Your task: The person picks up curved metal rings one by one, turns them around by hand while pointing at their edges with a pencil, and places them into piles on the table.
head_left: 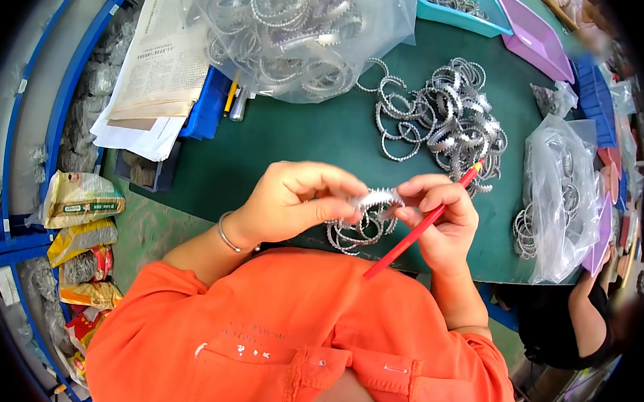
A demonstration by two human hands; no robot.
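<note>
Between the fingertips of both hands is a toothed silver metal ring [379, 199], like a bangle. My left hand [293, 199] is closed in a pinch at the ring's left side. My right hand [443, 220] pinches its right side and also has a long red pencil [415, 235] tucked across the fingers, slanting down toward my orange shirt. Just below the held ring lies a small group of similar rings [349, 239] at the table's near edge. A larger tangled pile of rings [450, 113] rests beyond my right hand.
A clear plastic bag full of rings [294, 39] stands at the back, beside papers [158, 69] on a blue bin. Another plastic bag [563, 192] lies at right. A teal tray [466, 19] and a purple tray [538, 41] line the far edge. A co-worker's arm [589, 317] shows at right.
</note>
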